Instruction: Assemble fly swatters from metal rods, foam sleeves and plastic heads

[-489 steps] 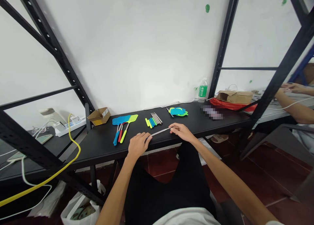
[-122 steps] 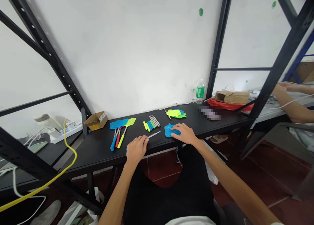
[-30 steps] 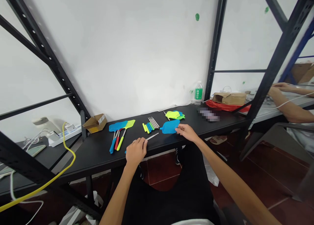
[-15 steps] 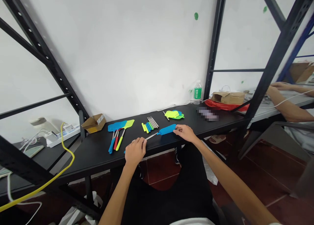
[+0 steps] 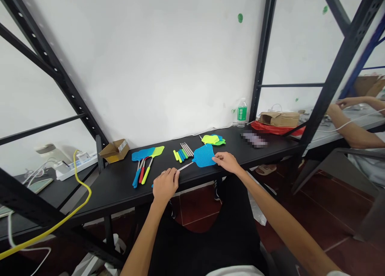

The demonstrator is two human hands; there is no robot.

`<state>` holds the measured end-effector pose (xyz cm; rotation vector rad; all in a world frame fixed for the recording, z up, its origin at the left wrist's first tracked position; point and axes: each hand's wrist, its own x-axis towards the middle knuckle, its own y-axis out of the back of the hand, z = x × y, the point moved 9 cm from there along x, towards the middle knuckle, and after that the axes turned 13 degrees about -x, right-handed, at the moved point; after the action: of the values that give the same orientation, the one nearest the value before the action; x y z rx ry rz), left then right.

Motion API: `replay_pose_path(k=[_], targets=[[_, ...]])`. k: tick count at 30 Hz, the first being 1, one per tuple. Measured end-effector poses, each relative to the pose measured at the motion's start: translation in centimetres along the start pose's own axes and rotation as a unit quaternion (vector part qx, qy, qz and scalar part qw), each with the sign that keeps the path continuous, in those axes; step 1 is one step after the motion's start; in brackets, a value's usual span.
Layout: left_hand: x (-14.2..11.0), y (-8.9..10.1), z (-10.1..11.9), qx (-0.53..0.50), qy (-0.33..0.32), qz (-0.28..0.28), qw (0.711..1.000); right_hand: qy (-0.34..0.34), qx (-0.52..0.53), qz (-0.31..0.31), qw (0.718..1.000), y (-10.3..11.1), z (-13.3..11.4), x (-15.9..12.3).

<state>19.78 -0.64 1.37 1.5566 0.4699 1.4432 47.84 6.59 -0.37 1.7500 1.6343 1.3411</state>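
Between my hands, just above the table's front part, is a blue fly swatter (image 5: 203,156) with a thin metal rod, its meshed head facing me. My left hand (image 5: 166,183) is wrapped round the handle end, which it mostly hides; a bit of blue shows at its left side. With thumb and fingers my right hand (image 5: 226,162) pinches the right edge of the blue head. Behind lie short coloured handle sleeves (image 5: 180,155) and several metal rods (image 5: 187,149). Loose yellow, blue and green swatter heads (image 5: 211,139) are piled farther back.
Assembled swatters (image 5: 143,167) lie at the left of the black table (image 5: 117,187), beside a small open carton (image 5: 114,150). A water bottle (image 5: 241,113) stands by the wall. Black rack posts (image 5: 264,55) frame both sides. At the far right another person's arm (image 5: 345,125) rests over a separate table.
The blue swatter head has turned about its rod, from nearly edge-on to showing its broad meshed face. Both my hands stay in nearly the same places.
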Motion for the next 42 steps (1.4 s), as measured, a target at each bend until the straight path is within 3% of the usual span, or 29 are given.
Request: replay_pose_path(k=[10,32,42], targets=[[0.05,-0.05,-0.06,-0.003,0.006,-0.005,1.000,0.021,-0.004,-0.008,1.000,0.06,-0.34,-0.13],[0.03,0.05,0.01,-0.001,-0.001,0.001,1.000,0.003,0.008,0.010,1.000,0.38,-0.15,-0.16],[0.01,-0.03,-0.02,0.000,0.006,-0.004,1.000,0.068,0.162,-0.063,0.982,-0.47,-0.29,0.08]])
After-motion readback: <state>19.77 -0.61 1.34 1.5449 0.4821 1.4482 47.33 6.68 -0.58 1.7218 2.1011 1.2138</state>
